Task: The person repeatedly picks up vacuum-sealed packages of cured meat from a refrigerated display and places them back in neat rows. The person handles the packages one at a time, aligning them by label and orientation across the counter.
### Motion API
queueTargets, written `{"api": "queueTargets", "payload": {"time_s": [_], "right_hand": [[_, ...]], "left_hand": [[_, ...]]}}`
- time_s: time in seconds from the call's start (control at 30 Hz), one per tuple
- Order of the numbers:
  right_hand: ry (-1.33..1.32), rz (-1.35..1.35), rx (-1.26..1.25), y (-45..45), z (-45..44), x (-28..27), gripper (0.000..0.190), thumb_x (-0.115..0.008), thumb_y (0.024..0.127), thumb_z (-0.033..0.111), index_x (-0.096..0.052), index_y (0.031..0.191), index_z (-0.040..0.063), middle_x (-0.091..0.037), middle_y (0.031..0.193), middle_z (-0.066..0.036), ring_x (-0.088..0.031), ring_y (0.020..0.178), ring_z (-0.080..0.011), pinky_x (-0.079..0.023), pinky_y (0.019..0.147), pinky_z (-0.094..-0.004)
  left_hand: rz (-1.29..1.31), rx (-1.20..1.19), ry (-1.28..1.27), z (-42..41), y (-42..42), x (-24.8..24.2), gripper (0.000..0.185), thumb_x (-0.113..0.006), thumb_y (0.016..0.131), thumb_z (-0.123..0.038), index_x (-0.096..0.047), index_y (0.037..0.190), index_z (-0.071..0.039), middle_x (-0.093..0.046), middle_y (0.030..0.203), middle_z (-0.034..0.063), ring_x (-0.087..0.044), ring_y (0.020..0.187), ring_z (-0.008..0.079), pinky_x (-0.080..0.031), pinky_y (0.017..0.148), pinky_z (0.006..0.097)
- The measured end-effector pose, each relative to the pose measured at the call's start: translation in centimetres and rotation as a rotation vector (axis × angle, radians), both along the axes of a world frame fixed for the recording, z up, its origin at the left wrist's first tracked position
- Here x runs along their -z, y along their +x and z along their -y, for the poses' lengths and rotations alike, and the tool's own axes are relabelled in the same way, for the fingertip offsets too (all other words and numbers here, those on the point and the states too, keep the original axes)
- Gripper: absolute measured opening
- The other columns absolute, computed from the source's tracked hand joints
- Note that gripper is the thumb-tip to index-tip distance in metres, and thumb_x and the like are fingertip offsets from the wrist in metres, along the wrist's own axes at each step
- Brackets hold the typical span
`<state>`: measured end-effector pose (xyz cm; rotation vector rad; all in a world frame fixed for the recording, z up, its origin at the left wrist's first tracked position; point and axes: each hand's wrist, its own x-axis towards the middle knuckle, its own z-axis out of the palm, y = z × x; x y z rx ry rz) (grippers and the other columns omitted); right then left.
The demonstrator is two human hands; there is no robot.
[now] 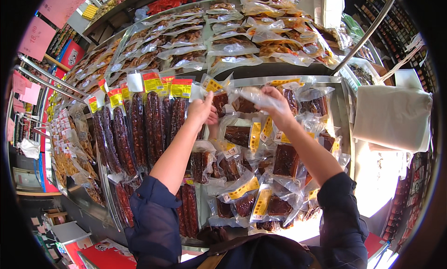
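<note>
My right hand (278, 106) grips the clear plastic edge of a vacuum pack (256, 96), blurred by motion, above the rows of packed cured meat. A dark piece of cured meat (243, 105) shows beneath that plastic. To its left, my left hand (202, 111) has its thumb raised apart from loosely curled fingers, with nothing seen between them. Close to the left thumb stands a bag with a yellow label (212, 84). Long vacuum-packed sausages (153, 126) with yellow and red labels lie left of that hand. More cured meat packs (286, 159) lie below both hands.
Behind the front tray rise rows of bagged meats (230, 47). A metal post (366, 35) slants up at the right, beside a stack of plastic bags (393, 117). Metal rails (52, 77) and pink price signs (36, 38) are at the left. Bagged dried goods (71, 147) flank the sausages.
</note>
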<state>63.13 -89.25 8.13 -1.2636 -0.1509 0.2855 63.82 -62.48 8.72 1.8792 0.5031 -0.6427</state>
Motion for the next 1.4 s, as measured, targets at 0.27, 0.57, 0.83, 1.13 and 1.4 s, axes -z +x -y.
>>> {"api": "queueTargets", "payload": {"time_s": [0.27, 0.57, 0.83, 1.13, 1.4], "right_hand": [[-0.872, 1.281, -0.288, -6.0, 0.2, -3.9, 0.035, -0.059, 0.077, 0.005, -0.057, 0.111, 0.011, -0.045, 0.140, -0.014, -0.037, 0.135, -0.0329, -0.029, 0.111, -0.0485], [-0.742, 0.499, 0.309, -0.9, -0.1, -1.3, 0.090, -0.074, 0.081, 0.020, -0.016, 0.148, 0.007, -0.022, 0.150, -0.024, -0.021, 0.142, -0.0311, -0.032, 0.107, -0.0398], [-0.878, 0.136, 0.255, 2.1, -2.5, 1.9, 0.061, -0.075, 0.075, 0.015, -0.045, 0.127, 0.002, -0.066, 0.100, -0.021, -0.064, 0.095, -0.0342, -0.050, 0.082, -0.0398], [-1.044, 0.278, 0.312, 1.4, -2.7, 4.3, 0.040, -0.067, 0.083, 0.021, -0.045, 0.111, 0.003, -0.062, 0.101, -0.023, -0.061, 0.090, -0.0420, -0.049, 0.076, -0.0467], [-1.148, 0.449, 0.367, 1.4, -2.8, 4.5, 0.032, -0.063, 0.086, 0.021, -0.045, 0.107, 0.005, -0.055, 0.100, -0.021, -0.060, 0.087, -0.0390, -0.052, 0.069, -0.0442]], "left_hand": [[0.018, 0.123, -0.990, 3.1, -3.6, -1.3, 0.045, -0.072, 0.082, -0.011, -0.051, 0.121, -0.002, -0.063, 0.112, 0.0080, -0.062, 0.102, 0.0177, -0.052, 0.088, 0.0344], [0.601, -0.080, -0.656, 6.1, -1.1, -1.6, 0.053, -0.068, 0.079, 0.005, -0.040, 0.123, -0.001, -0.053, 0.121, 0.0123, -0.054, 0.111, 0.0192, -0.043, 0.098, 0.0345], [0.564, -0.178, -0.592, 7.9, 1.6, 2.8, 0.035, -0.065, 0.084, 0.002, -0.050, 0.116, -0.001, -0.061, 0.111, 0.0073, -0.058, 0.101, 0.0154, -0.045, 0.091, 0.0293], [0.569, 0.282, 0.206, 6.9, 2.1, 4.9, 0.059, -0.072, 0.081, -0.013, -0.037, 0.126, 0.002, -0.064, 0.103, 0.0182, -0.064, 0.092, 0.0218, -0.050, 0.077, 0.0346], [0.551, 0.347, 0.162, 6.8, 1.0, 3.9, 0.073, -0.074, 0.079, -0.019, -0.027, 0.131, 0.002, -0.062, 0.107, 0.0247, -0.066, 0.092, 0.0321, -0.051, 0.079, 0.0370]]}}
